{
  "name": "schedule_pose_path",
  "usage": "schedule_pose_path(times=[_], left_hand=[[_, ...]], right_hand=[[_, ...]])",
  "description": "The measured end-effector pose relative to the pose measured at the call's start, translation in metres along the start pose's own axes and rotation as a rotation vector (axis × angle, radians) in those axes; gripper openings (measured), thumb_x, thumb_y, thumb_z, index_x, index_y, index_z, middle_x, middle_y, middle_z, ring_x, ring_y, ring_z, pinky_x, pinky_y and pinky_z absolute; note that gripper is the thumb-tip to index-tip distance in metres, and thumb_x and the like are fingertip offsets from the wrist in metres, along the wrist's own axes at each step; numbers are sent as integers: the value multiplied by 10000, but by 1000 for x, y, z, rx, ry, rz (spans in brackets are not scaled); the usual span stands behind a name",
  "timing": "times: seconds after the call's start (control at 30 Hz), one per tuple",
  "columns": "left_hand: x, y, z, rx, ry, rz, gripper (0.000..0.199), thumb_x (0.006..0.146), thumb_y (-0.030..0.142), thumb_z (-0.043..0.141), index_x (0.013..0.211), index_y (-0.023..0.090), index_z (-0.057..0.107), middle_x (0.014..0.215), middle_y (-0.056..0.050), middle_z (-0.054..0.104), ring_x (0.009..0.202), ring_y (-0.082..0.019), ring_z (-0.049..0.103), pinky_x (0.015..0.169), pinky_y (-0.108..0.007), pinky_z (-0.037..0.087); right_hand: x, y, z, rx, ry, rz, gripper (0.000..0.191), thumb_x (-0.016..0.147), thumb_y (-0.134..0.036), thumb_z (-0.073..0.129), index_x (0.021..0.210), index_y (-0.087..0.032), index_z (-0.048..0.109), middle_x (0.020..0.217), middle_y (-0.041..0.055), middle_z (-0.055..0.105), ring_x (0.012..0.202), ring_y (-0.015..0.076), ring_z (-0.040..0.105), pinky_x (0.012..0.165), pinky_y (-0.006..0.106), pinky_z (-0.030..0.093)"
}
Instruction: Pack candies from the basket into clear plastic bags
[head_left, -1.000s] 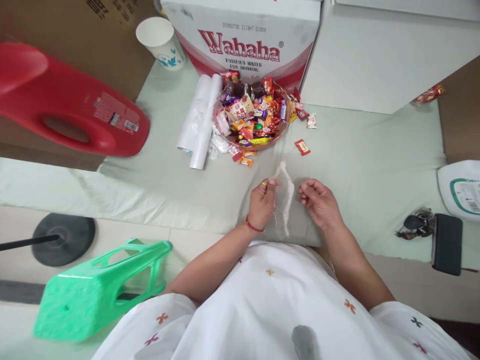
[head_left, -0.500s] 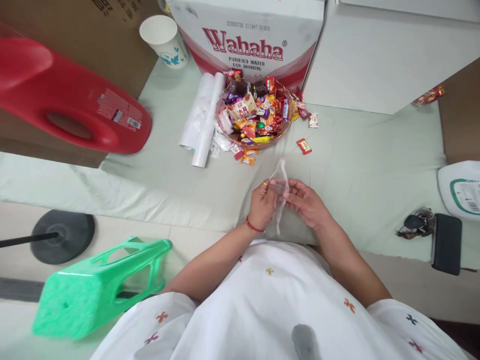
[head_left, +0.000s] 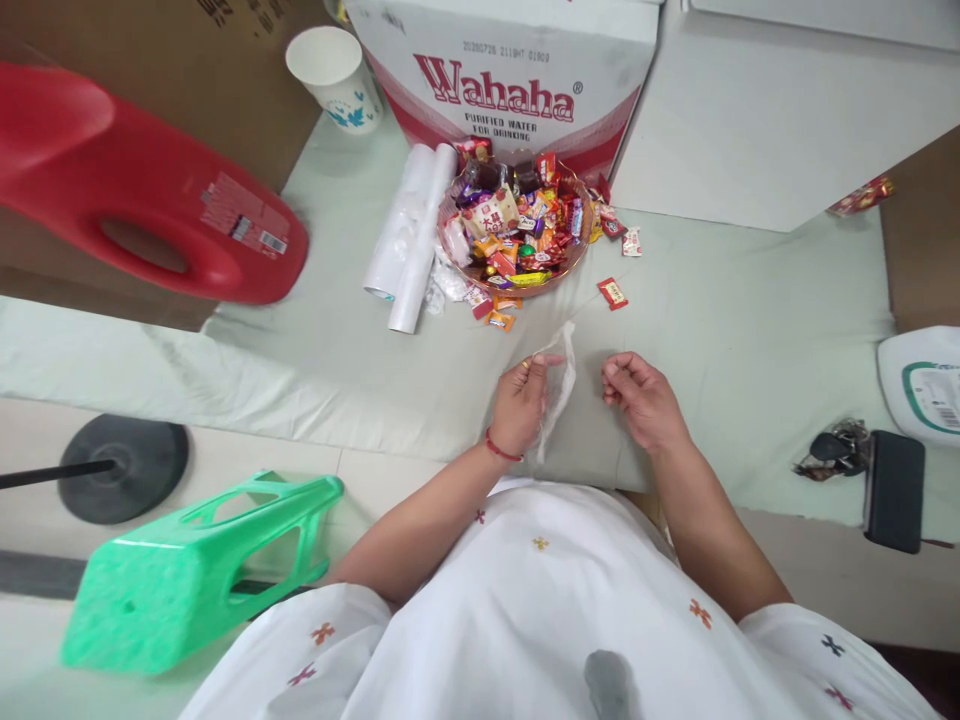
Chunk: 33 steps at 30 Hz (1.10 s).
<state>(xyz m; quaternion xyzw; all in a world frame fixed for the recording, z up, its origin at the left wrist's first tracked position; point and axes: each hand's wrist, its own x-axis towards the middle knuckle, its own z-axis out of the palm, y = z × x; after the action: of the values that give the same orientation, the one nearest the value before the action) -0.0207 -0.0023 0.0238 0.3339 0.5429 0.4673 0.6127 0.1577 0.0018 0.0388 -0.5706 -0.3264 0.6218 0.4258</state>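
Note:
My left hand point(head_left: 523, 400), with a red string on its wrist, is closed on a thin, translucent plastic bag point(head_left: 561, 385) near the table's front edge. The bag hangs along the right side of the fingers, its whitish edge bunched. To the right, apart from the bag, my right hand point(head_left: 637, 395) has its thumb and fingers pressed together; whatever it holds, if anything, is too small to make out. Beyond both hands stands a bowl of wrapped candies point(head_left: 517, 225), with a red candy point(head_left: 613, 293) lying to its right.
Plastic rolls point(head_left: 414, 240) lie left of the bowl. A Wahaha box point(head_left: 502, 90), a paper cup point(head_left: 335, 80) and a red jug point(head_left: 150, 200) stand behind. A phone point(head_left: 894, 490) and keys point(head_left: 832, 450) are at the right, a green stool point(head_left: 187, 580) lower left.
My right hand has come off the plastic bag and moved right. My left hand still holds the bag and has shifted slightly left.

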Motion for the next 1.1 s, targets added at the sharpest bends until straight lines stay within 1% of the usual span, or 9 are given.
schedule_pose_path(times=[0.13, 0.23, 0.5, 0.63, 0.73, 0.8, 0.9, 1.0, 1.1], left_hand=[[-5, -2, 5, 35, -81, 8, 644, 904, 767, 538, 962, 160, 747, 478, 82, 315, 421, -85, 261, 421, -260, 211], [-10, -3, 6, 78, -129, 1, 663, 898, 782, 525, 955, 159, 745, 468, 78, 345, 423, -86, 292, 433, -258, 228], [-6, -7, -9, 15, -137, -85, 600, 933, 723, 528, 954, 166, 748, 494, 71, 373, 391, -85, 290, 378, -253, 227], [-1, -8, -11, 16, -96, -51, 645, 968, 722, 438, 967, 157, 749, 783, -53, 639, 687, -147, 588, 531, -251, 461], [0, -2, -5, 113, -76, 18, 556, 913, 691, 572, 1015, 165, 723, 1059, -110, 696, 952, -201, 647, 688, -285, 542], [-1, 3, -1, 239, -88, 33, 459, 855, 626, 694, 908, 171, 682, 895, -70, 693, 820, -178, 640, 660, -277, 514], [-5, 6, 5, 231, -137, -56, 432, 886, 609, 662, 771, 213, 533, 549, 42, 524, 487, -119, 500, 487, -260, 398], [-9, 5, 11, 70, -102, -110, 455, 929, 658, 583, 798, 247, 439, 469, 102, 389, 355, -91, 340, 382, -251, 270], [-10, 4, 14, -48, 1, -61, 509, 908, 717, 585, 807, 259, 386, 492, 115, 338, 364, -75, 279, 363, -240, 226]], right_hand=[[3, 3, 16, -138, -4, -202, 379, 798, -560, 803, 1012, -272, 681, 925, 6, 631, 867, 168, 585, 763, 296, 498], [9, 2, 23, -190, 22, -250, 315, 837, -558, 757, 908, -262, 680, 862, 1, 621, 819, 172, 578, 768, 311, 485], [13, 3, 20, 85, 1, -14, 415, 772, -632, 777, 791, -252, 611, 836, 6, 617, 736, 159, 555, 690, 299, 528], [7, 4, 22, 7, 37, -88, 394, 824, -636, 733, 816, -259, 619, 869, 16, 641, 771, 174, 571, 703, 306, 531], [4, 2, 25, -63, 39, -156, 374, 852, -625, 711, 818, -260, 636, 819, 11, 634, 763, 181, 574, 726, 319, 526], [4, -1, 25, -80, 33, -184, 364, 871, -618, 693, 828, -261, 638, 816, 13, 635, 771, 184, 580, 742, 326, 525], [8, -1, 22, -44, 28, -171, 370, 872, -626, 678, 831, -266, 609, 865, 21, 646, 806, 188, 596, 734, 323, 530], [10, 1, 17, -7, 35, -121, 378, 846, -628, 696, 828, -265, 590, 880, 16, 633, 781, 172, 585, 675, 298, 521], [3, 5, 15, -38, 115, -122, 373, 836, -603, 727, 822, -256, 591, 801, -8, 575, 671, 136, 515, 569, 257, 467]])
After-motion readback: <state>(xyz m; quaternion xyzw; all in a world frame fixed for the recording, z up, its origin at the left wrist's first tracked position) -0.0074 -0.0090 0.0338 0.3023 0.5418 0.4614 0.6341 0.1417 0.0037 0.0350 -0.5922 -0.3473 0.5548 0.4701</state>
